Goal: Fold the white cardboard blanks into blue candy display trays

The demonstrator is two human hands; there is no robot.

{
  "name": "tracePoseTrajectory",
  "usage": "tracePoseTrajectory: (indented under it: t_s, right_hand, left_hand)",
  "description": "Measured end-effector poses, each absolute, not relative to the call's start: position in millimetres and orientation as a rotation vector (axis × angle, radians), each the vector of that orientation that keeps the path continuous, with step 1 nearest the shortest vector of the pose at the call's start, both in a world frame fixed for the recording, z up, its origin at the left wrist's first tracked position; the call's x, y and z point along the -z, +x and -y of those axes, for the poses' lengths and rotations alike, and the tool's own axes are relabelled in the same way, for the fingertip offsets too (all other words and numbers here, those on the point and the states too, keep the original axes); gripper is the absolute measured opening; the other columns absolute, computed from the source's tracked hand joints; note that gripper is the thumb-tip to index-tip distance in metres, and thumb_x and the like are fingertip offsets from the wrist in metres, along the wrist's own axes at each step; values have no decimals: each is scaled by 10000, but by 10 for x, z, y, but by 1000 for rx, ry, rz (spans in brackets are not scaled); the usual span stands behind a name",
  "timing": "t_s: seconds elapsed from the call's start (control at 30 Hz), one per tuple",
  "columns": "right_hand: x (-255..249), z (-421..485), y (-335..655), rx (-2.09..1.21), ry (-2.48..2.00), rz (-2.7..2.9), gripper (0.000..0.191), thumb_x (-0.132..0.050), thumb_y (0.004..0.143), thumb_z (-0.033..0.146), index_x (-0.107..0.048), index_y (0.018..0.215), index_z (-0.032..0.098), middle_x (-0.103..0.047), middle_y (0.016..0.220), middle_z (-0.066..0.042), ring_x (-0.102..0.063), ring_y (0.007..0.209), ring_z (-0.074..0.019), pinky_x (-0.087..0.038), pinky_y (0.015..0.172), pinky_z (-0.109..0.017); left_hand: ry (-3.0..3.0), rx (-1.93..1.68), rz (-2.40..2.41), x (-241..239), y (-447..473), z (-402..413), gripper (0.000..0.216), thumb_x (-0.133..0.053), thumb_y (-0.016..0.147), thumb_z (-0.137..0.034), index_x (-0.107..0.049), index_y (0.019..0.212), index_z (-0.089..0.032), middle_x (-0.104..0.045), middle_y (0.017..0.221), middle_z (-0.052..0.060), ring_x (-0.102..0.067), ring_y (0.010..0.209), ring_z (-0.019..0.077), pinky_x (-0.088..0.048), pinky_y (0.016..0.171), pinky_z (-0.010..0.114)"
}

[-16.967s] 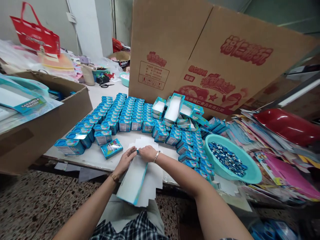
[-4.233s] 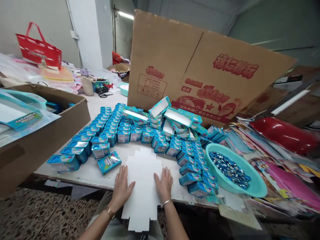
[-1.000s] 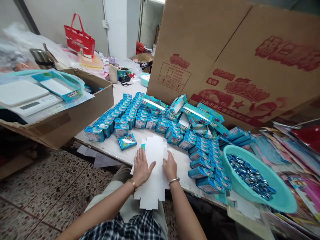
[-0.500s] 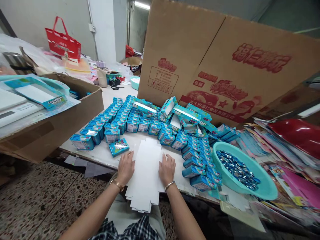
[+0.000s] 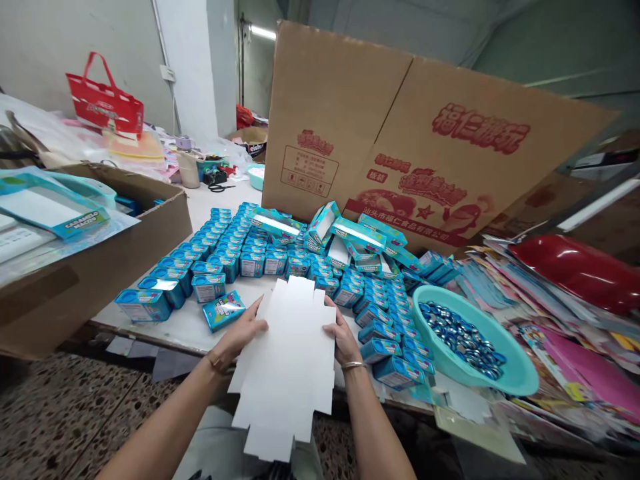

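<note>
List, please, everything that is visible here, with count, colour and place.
white carton blank: at least one, held over the table edge
small boxes: many, blue, rows on the table
lone box: one, blue, beside the left hand
display trays: several, blue and white, piled behind the small boxes
basin: one, teal, right, holding shiny blue pieces
big carton: one, brown with red print, back
open carton: one, brown, left
bag: one, red, far left
left hand: holds the blank's left edge
right hand: holds its right edge

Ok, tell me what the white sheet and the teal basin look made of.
White sheet: probably thin card, matte; it holds stiff and flat off the table, with die-cut notched flaps. Teal basin: likely plastic, smooth, with a soft sheen on its moulded rim.
</note>
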State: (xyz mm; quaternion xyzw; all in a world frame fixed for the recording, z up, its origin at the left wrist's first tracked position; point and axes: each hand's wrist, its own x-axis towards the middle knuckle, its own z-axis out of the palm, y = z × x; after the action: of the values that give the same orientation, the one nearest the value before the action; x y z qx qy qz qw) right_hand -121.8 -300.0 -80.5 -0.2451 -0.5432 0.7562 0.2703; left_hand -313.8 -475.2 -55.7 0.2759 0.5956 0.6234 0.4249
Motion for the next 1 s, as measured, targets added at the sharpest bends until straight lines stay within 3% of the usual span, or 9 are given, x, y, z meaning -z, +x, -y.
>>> tracePoseTrajectory:
  t_s: [0.13,0.23,0.37,0.53,0.7,0.8,1.0]
  right_hand:
    - [803,3049,-1330,-1975,-586,1352,711,-517,757,291,-294,1427,211,-622,1196,-90,-641,957,-259,-506,789,-426]
    - [888,3055,-1395,-1966,-571,1395,677,-502,780,299,-309,1421,200,-647,1151,-92,-636,984,-261,-488,833,-447]
    - [1029,3023,-1449,-1923,-673,1507,652,-453,786,317,-337,1411,174,-658,1132,-91,-635,991,-267,-480,852,-465]
    - [1104,2989,-1491,-1920,-762,1373,646,-369,812,319,-300,1422,117,-634,1175,-122,-640,991,-273,-489,838,-470]
    - [1065,3034,-1553,-1858,-723,1397,519,-385,799,312,-483,1280,141,-641,1170,-99,-620,1038,-249,-472,889,-428]
    - [1110,3066,-1628,-1811,-764,1365,373,-448,768,304,-611,1068,156,-624,1204,-82,-580,1100,-235,-439,940,-389]
    - [1372,3084,-1711,-1895,-821,1279,364,-504,786,461,-615,920,141,-665,1087,-111,-615,1013,-232,-486,844,-365]
  left_hand:
    - [421,-1632,-1218,575,-3161,4678,648,-577,697,-296,-440,1316,-163,-695,1012,102,-680,776,259,-538,673,370]
    - [332,-1656,-1132,670,-3184,4647,567,-521,742,-430,-536,1209,-109,-714,935,118,-684,833,285,-538,727,405]
    - [251,-1715,-1041,715,-3127,4610,535,-465,755,-435,-564,1138,-74,-722,874,105,-672,892,302,-528,767,429]
    - [256,-1806,-998,709,-2979,4566,603,-384,758,-524,-550,1147,-94,-705,938,113,-656,913,307,-515,765,445]
    - [421,-1805,-1150,664,-2910,4519,510,-533,665,-387,-569,1114,-148,-689,950,81,-646,868,275,-510,747,370]
    - [693,-1785,-1127,593,-2874,4445,630,-596,611,-301,-488,1221,-187,-643,1088,64,-611,961,268,-486,806,347]
    - [855,-1655,-1299,717,-2899,4291,544,-637,665,-353,-490,1159,-177,-576,1198,80,-581,1001,248,-468,815,334]
